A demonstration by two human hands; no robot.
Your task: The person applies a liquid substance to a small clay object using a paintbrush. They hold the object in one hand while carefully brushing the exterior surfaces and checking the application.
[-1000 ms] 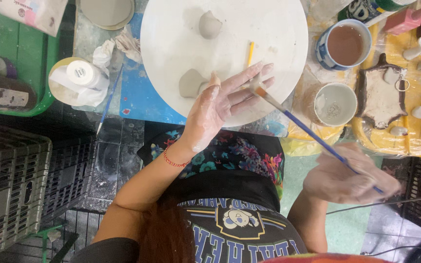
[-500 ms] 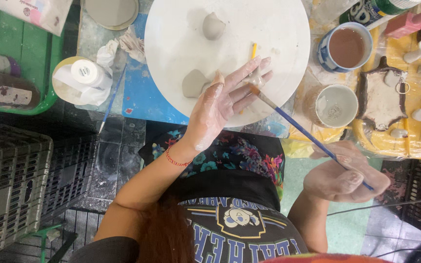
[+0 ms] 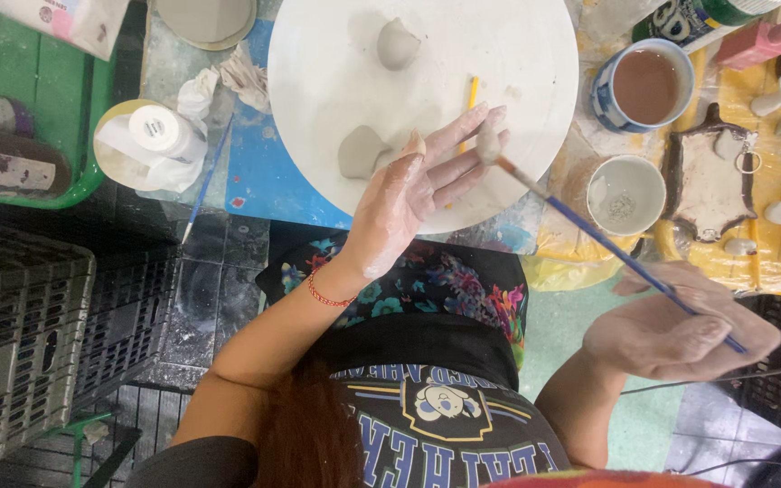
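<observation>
- Head view, left hand: the left hand [image 3: 409, 194] is raised over the near edge of the round white board [image 3: 318, 72], palm smeared with pale slip and fingers fanned out. The upper fingertips appear to pinch a small clay piece [image 3: 488, 145], though the piece is tiny and I cannot tell exactly how it is gripped. A red bracelet [image 3: 327, 294] sits on that wrist.
- Head view, right hand: the right hand [image 3: 671, 334] is low and well off the board, curled around the back end of a blue-handled paintbrush [image 3: 616, 253]. The brush runs up diagonally, and its bristles touch the small clay piece at the left fingertips.
- Head view, the board: two grey clay lumps rest on it. One [image 3: 397, 43] is near the far side, and the other [image 3: 361, 151] is just beside the left thumb. A yellow stick [image 3: 472, 95] lies between them and the fingers.
- Head view, to the right: a blue-rimmed cup of brown liquid [image 3: 648, 86] stands beside the board. A white cup [image 3: 625, 194] is nearer, just under the brush shaft.
- Step in hand, as I judge it: the held piece is being wetted or coated with the brush tip.
- What the next stroke calls for: a light touch and a steady left pinch, since the piece is small and soft. The brush may need reloading from the cup close by.
</observation>
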